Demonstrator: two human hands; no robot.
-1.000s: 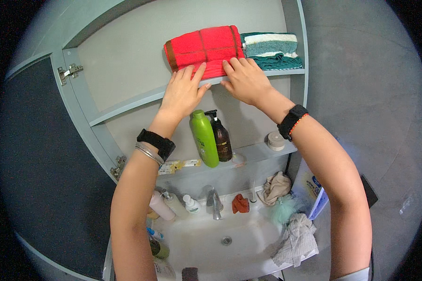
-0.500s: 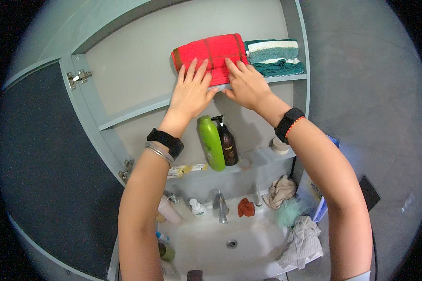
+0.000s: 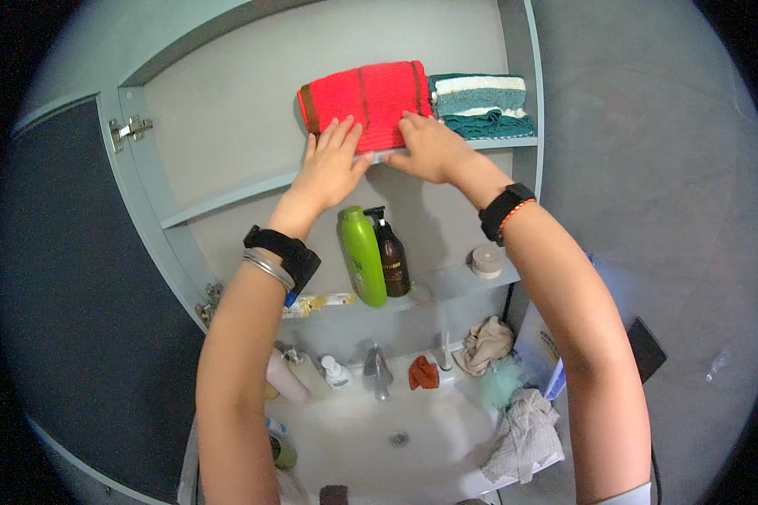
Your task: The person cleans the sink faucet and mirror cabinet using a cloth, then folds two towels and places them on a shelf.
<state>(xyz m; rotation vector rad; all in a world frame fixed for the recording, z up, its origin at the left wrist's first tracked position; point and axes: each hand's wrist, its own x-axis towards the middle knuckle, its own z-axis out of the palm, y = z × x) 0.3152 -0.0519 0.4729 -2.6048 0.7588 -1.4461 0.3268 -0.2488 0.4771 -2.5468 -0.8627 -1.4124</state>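
A folded red towel (image 3: 370, 94) with brown stripes lies on the upper shelf (image 3: 236, 199) of the open wall cabinet. Against its lower front left part rest the fingers of my left hand (image 3: 325, 172), stretched out, the thumb near the shelf edge. My right hand (image 3: 436, 151) touches the towel's front right part, its fingers extended and its thumb pointing inward. Neither hand grips the towel. Right beside it sits a stack of folded green and white striped towels (image 3: 482, 99).
On the lower shelf stand a green bottle (image 3: 363, 257), a dark pump bottle (image 3: 392, 261) and a small round jar (image 3: 486, 262). The cabinet door (image 3: 84, 286) hangs open at left. Below, the sink (image 3: 354, 459) has a faucet (image 3: 379, 370), bottles and crumpled cloths (image 3: 522, 433) around it.
The whole view has shifted a little, so things sit farther left. My fingers have slid slightly lower on the red towel's front, and those of my right hand are closer together.
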